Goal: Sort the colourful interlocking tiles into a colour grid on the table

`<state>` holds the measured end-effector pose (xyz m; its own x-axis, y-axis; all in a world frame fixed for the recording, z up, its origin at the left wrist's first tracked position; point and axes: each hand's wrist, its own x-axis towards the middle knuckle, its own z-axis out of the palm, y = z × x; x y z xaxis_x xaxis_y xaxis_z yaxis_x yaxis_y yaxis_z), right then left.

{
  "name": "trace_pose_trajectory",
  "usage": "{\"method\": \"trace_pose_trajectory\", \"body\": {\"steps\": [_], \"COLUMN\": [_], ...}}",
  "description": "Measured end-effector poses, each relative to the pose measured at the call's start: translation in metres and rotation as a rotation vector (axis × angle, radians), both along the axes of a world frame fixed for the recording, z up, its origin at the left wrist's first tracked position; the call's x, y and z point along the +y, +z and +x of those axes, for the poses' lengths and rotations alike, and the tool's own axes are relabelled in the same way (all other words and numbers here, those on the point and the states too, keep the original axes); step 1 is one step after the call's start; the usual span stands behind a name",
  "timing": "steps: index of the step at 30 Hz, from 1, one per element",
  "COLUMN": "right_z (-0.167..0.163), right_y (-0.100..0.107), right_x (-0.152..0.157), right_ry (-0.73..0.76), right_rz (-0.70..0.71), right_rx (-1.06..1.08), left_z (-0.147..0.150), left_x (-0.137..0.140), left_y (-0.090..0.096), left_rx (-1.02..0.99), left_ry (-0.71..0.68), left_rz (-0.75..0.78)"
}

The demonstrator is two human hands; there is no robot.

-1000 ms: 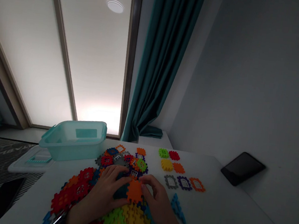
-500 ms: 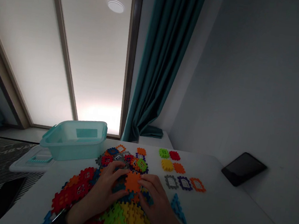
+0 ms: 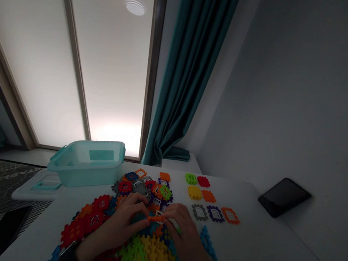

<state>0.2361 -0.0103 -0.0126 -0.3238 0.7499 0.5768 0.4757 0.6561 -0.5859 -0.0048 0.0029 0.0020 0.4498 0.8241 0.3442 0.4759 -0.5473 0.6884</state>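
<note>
Between my two hands is an orange square interlocking tile [image 3: 155, 218], seen nearly edge-on. My left hand [image 3: 129, 217] grips its left side with thumb and fingers. On the opposite edge, my right hand [image 3: 180, 227] pinches it too. Beneath and around them spreads a pile of toothed plastic tiles: red tiles [image 3: 78, 226] to the left, green tiles [image 3: 134, 256] and yellow tiles [image 3: 156, 256] nearest me, and mixed window-patterned tiles [image 3: 139, 185] farther back. Part of the pile is hidden under my hands and forearms.
A teal plastic bin [image 3: 90, 171] stands at the back left beside its lid [image 3: 37, 186]. Separate tiles lie in rows to the right, including a grey frame tile [image 3: 200, 212]. A blue piece [image 3: 208, 243] lies nearer. A black tablet [image 3: 284, 197] is at the far right.
The orange tile has tipped from facing me to nearly edge-on, still between both hands. Window-patterned tiles behind it now show. The rest of the table looks the same.
</note>
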Motion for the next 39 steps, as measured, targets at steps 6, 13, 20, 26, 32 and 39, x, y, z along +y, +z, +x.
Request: {"method": "trace_pose_trajectory", "body": {"steps": [6, 13, 20, 26, 32, 39], "right_z": [-0.007, -0.008, -0.009, -0.009, -0.004, 0.000], "right_y": [0.005, -0.003, 0.003, 0.007, 0.001, -0.002], "right_x": [0.000, 0.008, 0.004, 0.002, 0.003, 0.001], "right_ry": [-0.068, -0.017, -0.060, -0.078, -0.122, -0.059], "right_rz": [-0.436, -0.612, -0.559, -0.519, -0.206, 0.412], "right_rx": [0.228, 0.395, 0.315, 0.199, 0.054, -0.190], "left_z": [0.004, 0.005, 0.007, 0.009, 0.009, 0.006], "left_x": [-0.001, -0.003, -0.004, -0.002, -0.003, -0.003], "left_y": [0.008, 0.013, 0.012, 0.009, 0.011, 0.012], "left_rx": [-0.080, -0.134, -0.136, -0.134, -0.105, -0.045], "left_ry": [-0.047, -0.101, -0.066, 0.028, 0.084, 0.020], "left_rz": [-0.125, -0.258, -0.193, -0.085, -0.030, -0.039]}}
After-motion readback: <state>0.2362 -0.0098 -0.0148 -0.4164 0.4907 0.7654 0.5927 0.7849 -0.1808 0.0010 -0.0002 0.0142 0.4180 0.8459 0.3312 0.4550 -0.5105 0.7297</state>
